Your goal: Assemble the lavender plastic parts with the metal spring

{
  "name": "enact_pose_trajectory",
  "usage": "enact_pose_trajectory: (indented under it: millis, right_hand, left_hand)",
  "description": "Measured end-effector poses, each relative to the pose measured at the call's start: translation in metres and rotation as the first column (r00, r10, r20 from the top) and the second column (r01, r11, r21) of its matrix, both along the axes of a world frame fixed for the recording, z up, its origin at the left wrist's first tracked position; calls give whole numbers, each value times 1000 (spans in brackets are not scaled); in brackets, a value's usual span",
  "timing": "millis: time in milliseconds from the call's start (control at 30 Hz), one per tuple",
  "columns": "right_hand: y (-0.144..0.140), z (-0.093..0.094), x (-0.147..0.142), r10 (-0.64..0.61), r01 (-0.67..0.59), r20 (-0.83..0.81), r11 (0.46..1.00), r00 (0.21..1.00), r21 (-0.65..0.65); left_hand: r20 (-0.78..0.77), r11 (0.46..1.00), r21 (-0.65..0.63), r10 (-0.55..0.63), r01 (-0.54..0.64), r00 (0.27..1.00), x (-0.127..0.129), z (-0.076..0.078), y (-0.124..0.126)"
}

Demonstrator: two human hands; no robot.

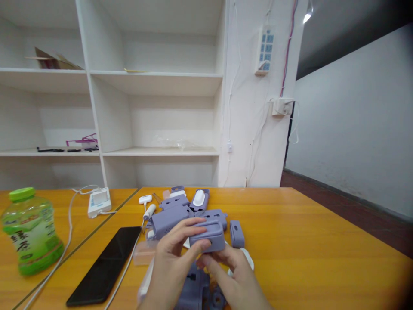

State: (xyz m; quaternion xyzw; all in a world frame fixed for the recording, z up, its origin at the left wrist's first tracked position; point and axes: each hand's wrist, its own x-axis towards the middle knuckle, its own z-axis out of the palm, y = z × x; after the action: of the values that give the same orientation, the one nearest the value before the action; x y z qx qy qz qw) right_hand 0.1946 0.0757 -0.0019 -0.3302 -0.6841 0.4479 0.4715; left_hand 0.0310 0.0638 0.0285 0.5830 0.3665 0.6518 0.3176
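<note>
My left hand [176, 252] grips a small purple plastic housing [209, 236] from its left side, thumb in front and fingers over the top. Below it, my right hand [230, 267] has its fingers curled against the housing's underside; what its fingertips press is partly hidden. Around the hands lie several more purple plastic parts: a large open shell [171, 219] behind, a small end piece [237, 234] to the right, and another purple part [193, 286] beneath my wrists. A round white piece [248, 260] shows behind my right hand.
A black phone [105, 265] lies left of my hands, with a white cable beside it. Farther left stand a green bottle [32, 232] and a white power strip [99, 202]. White shelves [158, 150] rise behind the orange table [300, 241].
</note>
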Motion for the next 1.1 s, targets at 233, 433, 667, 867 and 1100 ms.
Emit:
enact_pose_trajectory:
  millis: [233, 433, 667, 867, 1100]
  right_hand:
    - [5, -8, 2, -57, 56, -71, 998, 996, -9]
    - [2, -3, -1, -31, 28, -105, 999, 994, -33]
    - [-2, -1, -2, -11, 7, -88, 999, 996, -44]
    - [-2, 7, 0, -13, 9, -101, 999, 995, -36]
    - [-2, 6, -2, 23, -32, -150, 998, 988, -57]
  left_hand:
    - [-49, 999, -19, -50, 49, 998, 10, -6, -10]
    - [31, 993, -76, -88, 90, 996, 6, -1, -11]
    - [153, 996, -84, -22, 36, 988, 6, 11, -7]
    - [175, 996, -89, -4, 20, 985, 5, 10, -9]
    - [175, 998, -65, 14, -3, 985, 5, 11, -9]
